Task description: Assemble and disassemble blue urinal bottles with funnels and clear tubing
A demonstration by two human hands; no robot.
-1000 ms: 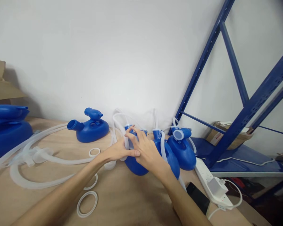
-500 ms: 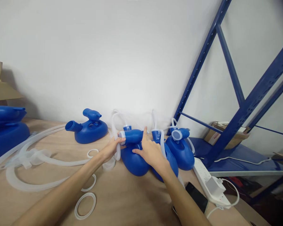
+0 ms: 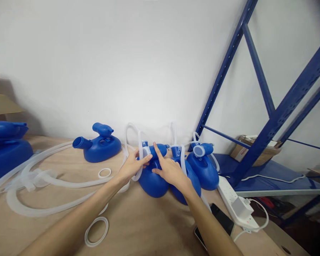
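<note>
Cardboard flaps (image 3: 4, 104): far left, above a blue bottle (image 3: 8, 160) cut off by the view's edge.
Translucent tubing (image 3: 32, 212): looped on the wooden table (image 3: 138, 231), running behind the left forearm.
Open-mouthed bottle (image 3: 104, 147): blue, well apart from the rest, spout aimed left.
White rings (image 3: 86, 233): flat on the table, one mostly covered by the forearm.
Left hand (image 3: 133, 164): thumb and fingers pinch a pale cap (image 3: 146, 152) at the handle's left end.
Middle bottle (image 3: 154, 183): on the table, under both hands.
Right hand (image 3: 173, 172): forefinger laid across the handle, thumb spread from it; cannot tell whether the other fingers grip.
Hosed bottle (image 3: 186, 186): just right of the middle one, partly behind the right hand.
Capped bottle (image 3: 206, 177): next along, pale cap facing out.
Phone (image 3: 223, 218): dark, beside the right forearm.
Power strip (image 3: 229, 192): white, with a plug in it.
Rack (image 3: 266, 131): blue metal, cardboard box (image 3: 240, 153) on its shelf.
</note>
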